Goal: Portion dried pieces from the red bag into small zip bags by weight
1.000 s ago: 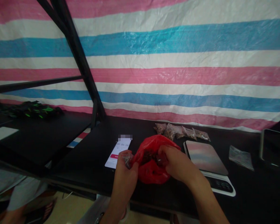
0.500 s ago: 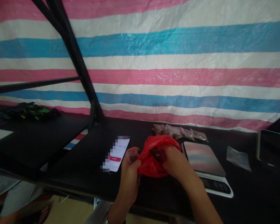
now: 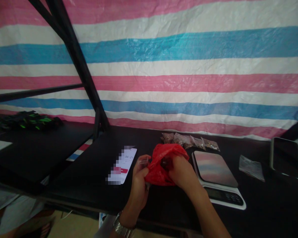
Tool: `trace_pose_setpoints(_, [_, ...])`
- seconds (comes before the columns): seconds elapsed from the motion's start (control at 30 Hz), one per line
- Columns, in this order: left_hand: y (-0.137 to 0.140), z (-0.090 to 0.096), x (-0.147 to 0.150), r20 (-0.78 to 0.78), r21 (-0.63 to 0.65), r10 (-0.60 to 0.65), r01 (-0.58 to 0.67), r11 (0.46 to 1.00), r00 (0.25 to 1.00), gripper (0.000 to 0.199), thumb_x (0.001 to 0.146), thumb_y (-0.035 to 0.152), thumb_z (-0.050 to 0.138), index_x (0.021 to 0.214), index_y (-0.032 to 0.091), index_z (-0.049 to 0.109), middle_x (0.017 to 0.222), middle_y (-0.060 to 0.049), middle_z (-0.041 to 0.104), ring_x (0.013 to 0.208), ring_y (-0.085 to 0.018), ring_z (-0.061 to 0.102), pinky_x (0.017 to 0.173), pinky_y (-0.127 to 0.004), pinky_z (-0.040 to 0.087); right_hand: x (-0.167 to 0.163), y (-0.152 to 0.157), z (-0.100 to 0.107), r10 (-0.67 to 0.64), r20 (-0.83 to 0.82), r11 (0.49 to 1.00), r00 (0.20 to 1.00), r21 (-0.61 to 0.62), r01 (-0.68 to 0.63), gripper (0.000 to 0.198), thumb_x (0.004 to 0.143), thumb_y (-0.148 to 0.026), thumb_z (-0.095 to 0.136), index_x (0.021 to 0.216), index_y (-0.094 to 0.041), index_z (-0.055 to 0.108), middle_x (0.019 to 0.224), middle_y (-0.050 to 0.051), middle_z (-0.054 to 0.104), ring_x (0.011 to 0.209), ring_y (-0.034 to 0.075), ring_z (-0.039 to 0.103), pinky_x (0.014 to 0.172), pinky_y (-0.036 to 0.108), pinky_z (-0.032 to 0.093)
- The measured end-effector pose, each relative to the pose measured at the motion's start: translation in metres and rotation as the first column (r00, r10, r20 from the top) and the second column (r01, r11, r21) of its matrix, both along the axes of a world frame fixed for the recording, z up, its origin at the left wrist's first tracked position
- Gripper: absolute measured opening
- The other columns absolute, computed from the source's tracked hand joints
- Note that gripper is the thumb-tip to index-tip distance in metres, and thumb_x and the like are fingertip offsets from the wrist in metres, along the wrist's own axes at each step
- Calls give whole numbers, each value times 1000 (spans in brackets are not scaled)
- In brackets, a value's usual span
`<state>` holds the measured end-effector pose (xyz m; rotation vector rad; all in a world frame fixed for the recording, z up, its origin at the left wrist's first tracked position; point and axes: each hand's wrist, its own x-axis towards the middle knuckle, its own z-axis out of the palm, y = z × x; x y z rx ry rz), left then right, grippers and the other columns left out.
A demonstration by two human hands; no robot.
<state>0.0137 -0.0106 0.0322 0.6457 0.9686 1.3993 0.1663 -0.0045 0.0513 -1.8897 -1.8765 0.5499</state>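
Note:
A red plastic bag (image 3: pixel 161 173) is held up over the black table's front part, its mouth open toward me. My left hand (image 3: pixel 139 177) is closed, pinching the bag's left edge along with a small clear plastic bag (image 3: pixel 142 161). My right hand (image 3: pixel 180 168) reaches into the mouth from the right, its fingertips hidden inside. Something dark shows within the opening, too shaded to name. Just right of that hand lies a kitchen scale (image 3: pixel 216 168) with a shiny plate, nothing resting on it.
Several small filled clear packets (image 3: pixel 188 141) lie in a row behind the red bag. A lit phone (image 3: pixel 124 165) is at left, a flat clear bag (image 3: pixel 252 168) and a dark-screened device (image 3: pixel 286 158) at right. A black metal frame (image 3: pixel 76 62) rises before striped sheeting.
The view has shifted slightly. My right hand stays inside the red bag with only a small movement, while my left keeps its hold. The phone's timer has advanced one second.

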Motion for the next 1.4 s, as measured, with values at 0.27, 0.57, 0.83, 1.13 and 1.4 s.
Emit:
trace_pose_setpoints(0.27, [6, -9, -6, -84, 22, 58, -57, 998, 995, 43, 56, 27, 69, 98, 21, 67, 90, 0, 65, 77, -18, 63, 66, -28, 48, 7, 9, -13, 103, -352, 994, 930, 67, -85, 41, 80, 3, 61, 114, -17, 76, 115, 8, 82, 109, 20, 77, 100, 30, 56])
trace_pose_setpoints(0.57, [-7, -13, -30, -421, 315, -21, 168, 934, 907, 48, 94, 35, 69, 140, 28, 56, 120, -3, 62, 117, -23, 62, 109, -35, 42, 18, 5, 8, 198, -700, 980, 686, 133, -148, 32, 81, -15, 65, 113, -18, 74, 110, 8, 81, 97, 22, 76, 99, 39, 57])
trace_pose_setpoints(0.83, [-10, -17, -36, -539, 359, 48, 178, 916, 841, 40, 99, 39, 68, 135, 27, 60, 124, -7, 66, 119, -26, 63, 108, -37, 47, -1, -19, 45, 325, -633, 944, 703, 260, -203, 30, 93, -24, 67, 122, -25, 74, 116, 4, 79, 106, 21, 74, 100, 37, 57])
trace_pose_setpoints(1.13, [-13, -32, -38, -618, 401, -37, 355, 844, 785, 39, 104, 34, 60, 142, 26, 58, 141, -13, 63, 134, -29, 59, 117, -46, 44, -27, -31, 46, 399, -205, 906, 894, 242, -349, 53, 93, 3, 53, 129, -29, 76, 127, 6, 66, 112, 20, 68, 106, 35, 52])
trace_pose_setpoints(1.4, [-17, -25, -37, -600, 368, -90, 374, 851, 795, 46, 103, 32, 60, 148, 26, 53, 145, -13, 59, 141, -29, 54, 122, -48, 38, -33, -30, 42, 476, -77, 854, 876, 277, -440, 62, 89, 10, 47, 128, -28, 76, 133, 7, 65, 123, 22, 65, 112, 39, 51])
